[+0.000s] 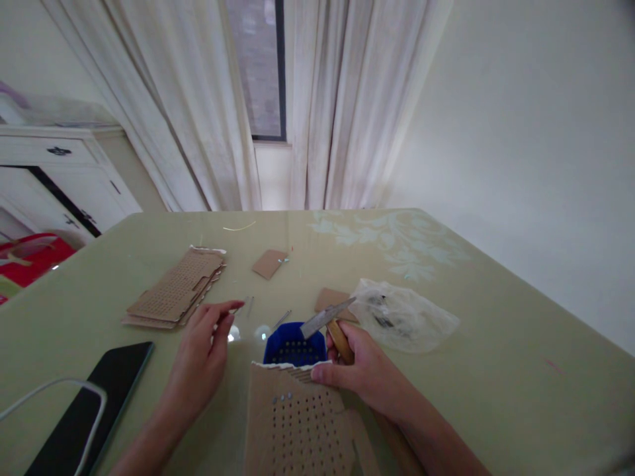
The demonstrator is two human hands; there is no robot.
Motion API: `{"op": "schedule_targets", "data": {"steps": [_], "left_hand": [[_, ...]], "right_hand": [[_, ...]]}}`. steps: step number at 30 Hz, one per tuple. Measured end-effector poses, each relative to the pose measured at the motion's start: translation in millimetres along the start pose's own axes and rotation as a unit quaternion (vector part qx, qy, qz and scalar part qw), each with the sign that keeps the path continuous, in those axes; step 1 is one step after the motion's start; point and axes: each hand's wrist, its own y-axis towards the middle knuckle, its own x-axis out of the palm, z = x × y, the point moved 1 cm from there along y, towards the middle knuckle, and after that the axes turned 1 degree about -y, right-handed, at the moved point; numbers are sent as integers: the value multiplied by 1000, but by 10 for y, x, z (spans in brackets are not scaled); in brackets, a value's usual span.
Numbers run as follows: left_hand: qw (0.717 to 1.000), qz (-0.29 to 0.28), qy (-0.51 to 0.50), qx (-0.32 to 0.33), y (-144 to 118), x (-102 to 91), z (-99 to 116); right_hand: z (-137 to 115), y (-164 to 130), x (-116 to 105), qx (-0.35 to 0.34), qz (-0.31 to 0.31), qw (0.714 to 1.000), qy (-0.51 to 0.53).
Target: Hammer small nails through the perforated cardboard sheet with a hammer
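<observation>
Head-height view, forward-down, close over table point(496, 370)
</observation>
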Motion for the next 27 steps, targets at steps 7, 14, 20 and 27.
{"op": "schedule_targets", "data": {"steps": [7,14,20,27], "left_hand": [[968,-72,-219,99,-348,-156,621],[956,-143,-211,148,-404,-136,726],[956,-149,-200,153,-421,-76,708],[945,-153,-206,203,-423,-86,712]], "right_hand": [[4,-2,25,-9,-7,999,30],[-5,-3,22,-24,-9,999,34],[18,-4,22,-17,0,999,30],[18,0,26,-29,-9,999,31]]}}
